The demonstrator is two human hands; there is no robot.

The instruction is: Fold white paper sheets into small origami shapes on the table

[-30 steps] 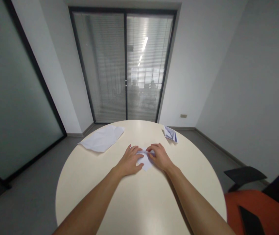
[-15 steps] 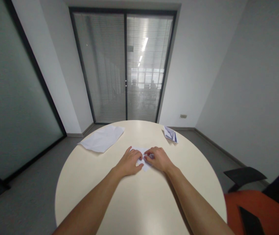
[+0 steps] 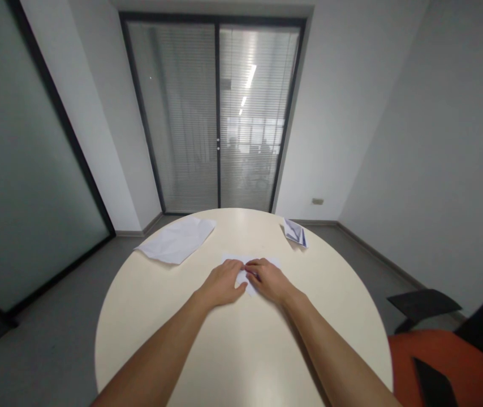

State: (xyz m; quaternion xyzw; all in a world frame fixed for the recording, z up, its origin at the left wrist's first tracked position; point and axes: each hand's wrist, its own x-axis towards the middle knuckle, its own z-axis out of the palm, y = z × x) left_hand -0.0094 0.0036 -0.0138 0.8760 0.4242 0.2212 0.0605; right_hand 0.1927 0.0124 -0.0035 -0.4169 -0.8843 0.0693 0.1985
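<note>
A small piece of folded white paper [image 3: 250, 289] lies on the table in front of me, largely covered by my hands. My left hand [image 3: 223, 282] rests on its left side, fingers bent over it and thumb at the near edge. From the right, my right hand [image 3: 269, 280] grips the same paper, with fingers close together and their tips meeting those of my left hand. Paper corners show beyond both hands and a point shows between the thumbs. The exact folds under my fingers are hidden.
The round cream table [image 3: 224, 350] carries a large creased white sheet [image 3: 177, 240] at far left. A folded paper piece [image 3: 295, 233] stands near the far right edge. An orange chair [image 3: 449, 362] with black armrests is at right, and a glazed door [image 3: 218, 113] lies beyond.
My right hand has shifted slightly left and lowered onto the paper, its fingers now touching my left hand's. The left fingers have flattened and drawn together. More paper shows beyond my right hand.
</note>
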